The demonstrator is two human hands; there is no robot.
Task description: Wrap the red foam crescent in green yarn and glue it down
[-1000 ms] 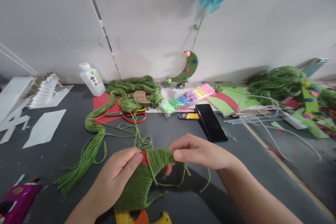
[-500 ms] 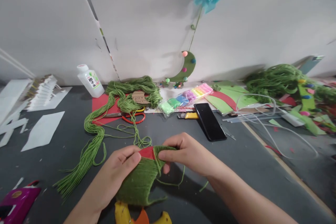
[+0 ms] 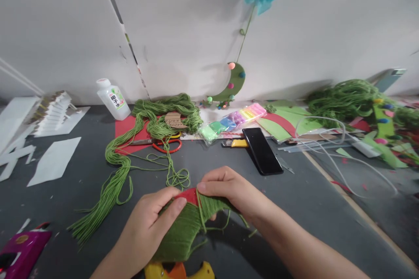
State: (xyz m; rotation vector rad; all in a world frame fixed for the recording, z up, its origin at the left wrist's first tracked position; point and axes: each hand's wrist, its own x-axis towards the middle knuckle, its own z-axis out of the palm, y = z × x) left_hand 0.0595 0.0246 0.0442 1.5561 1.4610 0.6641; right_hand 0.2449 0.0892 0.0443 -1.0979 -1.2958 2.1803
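Observation:
Between my hands is a curved red piece wrapped in green yarn, with a bare red patch near its top. My left hand grips its left part, thumb on the front by the red patch. My right hand pinches the right part, with thumb and index finger at a yarn strand beside the red. Loose yarn ends hang below on the right. Just under the piece, at the bottom edge, a yellow and orange tool shows only in part.
Green yarn and red-handled scissors lie behind. A white bottle, a phone, a yellow cutter and bagged coloured pompoms or clay stand along the back. A purple tool is at left, a white cable at right.
The wrapped piece has tilted and shifted slightly right. My left hand has moved right, and my right fingers have shifted onto the strand at the edge of the red patch.

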